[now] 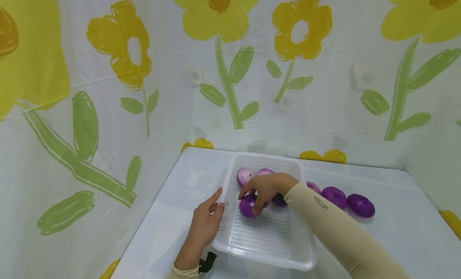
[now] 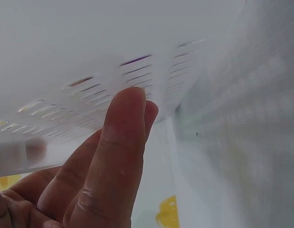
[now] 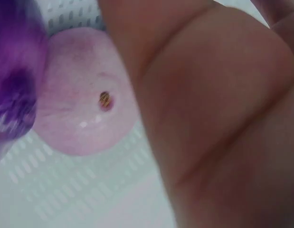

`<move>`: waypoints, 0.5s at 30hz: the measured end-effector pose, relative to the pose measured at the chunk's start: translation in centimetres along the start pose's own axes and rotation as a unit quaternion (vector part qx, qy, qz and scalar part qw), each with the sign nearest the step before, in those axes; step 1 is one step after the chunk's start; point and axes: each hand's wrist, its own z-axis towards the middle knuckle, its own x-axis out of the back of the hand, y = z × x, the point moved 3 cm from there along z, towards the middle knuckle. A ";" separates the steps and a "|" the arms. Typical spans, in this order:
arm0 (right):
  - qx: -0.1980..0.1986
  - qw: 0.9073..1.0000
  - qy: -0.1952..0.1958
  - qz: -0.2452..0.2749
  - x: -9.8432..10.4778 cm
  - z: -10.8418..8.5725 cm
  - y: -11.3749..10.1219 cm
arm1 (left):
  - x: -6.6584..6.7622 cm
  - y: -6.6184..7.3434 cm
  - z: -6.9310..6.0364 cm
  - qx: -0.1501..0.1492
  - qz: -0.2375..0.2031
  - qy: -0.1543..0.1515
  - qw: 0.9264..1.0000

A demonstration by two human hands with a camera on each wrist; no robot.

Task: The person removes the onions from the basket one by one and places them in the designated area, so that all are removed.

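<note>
Inside a white perforated plastic basket (image 1: 259, 235) lie several purple onions. My right hand (image 1: 266, 187) reaches in from the right and grips a dark purple onion (image 1: 247, 207), thumb on its near side and fingers on its left. Behind it are a pale onion (image 1: 245, 177) and another pale-topped onion (image 1: 265, 172); a dark one (image 1: 279, 199) is partly hidden under the wrist. The right wrist view shows a pale onion (image 3: 85, 95) touching a purple onion (image 3: 16, 76). My left hand (image 1: 207, 221) touches the basket's left side with straight fingers; its fingers (image 2: 118, 152) lie against the slotted wall.
Right of the basket, a purple onion (image 1: 334, 197) and a darker onion (image 1: 361, 205) lie on the white table (image 1: 396, 239), with another partly behind my sleeve. A flower-printed curtain (image 1: 252, 83) surrounds the table. A black object (image 1: 207, 262) shows beside my left wrist.
</note>
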 end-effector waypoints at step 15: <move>0.040 0.995 0.068 -0.066 1.9 -2.2 0.7 | 0.0 0.0 -0.1 0.002 -0.007 0.005 1.000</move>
